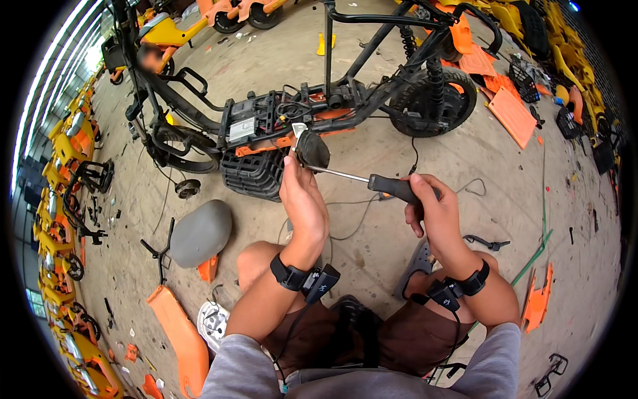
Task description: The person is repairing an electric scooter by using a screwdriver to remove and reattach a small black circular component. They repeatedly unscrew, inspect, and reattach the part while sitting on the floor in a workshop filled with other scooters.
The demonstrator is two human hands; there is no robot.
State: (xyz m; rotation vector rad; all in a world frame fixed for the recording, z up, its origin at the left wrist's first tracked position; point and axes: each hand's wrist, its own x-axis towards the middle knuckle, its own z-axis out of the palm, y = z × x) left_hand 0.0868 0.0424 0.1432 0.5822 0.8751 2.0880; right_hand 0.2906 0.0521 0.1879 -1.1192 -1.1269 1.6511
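Resting in left grip (302, 199): dark part (311, 150), screwdriver (372, 182) tip against it.

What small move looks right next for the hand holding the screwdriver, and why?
Probably turn the screwdriver in place. The right hand grips its black handle, the shaft already runs to the small dark part that the left hand holds up, and the tip seems to meet it. Whether the tip sits in a screw head cannot be told.
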